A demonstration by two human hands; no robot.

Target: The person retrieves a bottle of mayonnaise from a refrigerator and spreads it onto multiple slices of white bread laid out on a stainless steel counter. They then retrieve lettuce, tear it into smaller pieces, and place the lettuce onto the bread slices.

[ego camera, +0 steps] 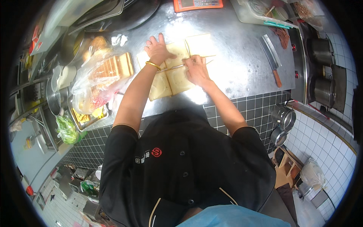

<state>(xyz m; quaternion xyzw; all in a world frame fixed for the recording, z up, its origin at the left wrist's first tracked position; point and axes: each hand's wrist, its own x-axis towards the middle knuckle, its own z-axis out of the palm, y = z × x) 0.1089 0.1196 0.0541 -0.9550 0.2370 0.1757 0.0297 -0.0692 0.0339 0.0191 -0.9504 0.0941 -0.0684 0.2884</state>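
Several square bread slices lie side by side on the steel worktable, pale on top, with dark edges between them. My left hand, a gold bangle at its wrist, rests with fingers spread at the upper left slices, its thumb on one of them. My right hand has its fingers bent at the junction between slices, near the right side; whether it pinches an edge is hidden. More sliced bread stands in a clear plastic bag left of my left forearm.
A cleaver with a wooden handle lies at the right. An orange scale stands at the back edge, a plastic bin at the back right. A metal tray holds yellow food at the left, beside bagged greens.
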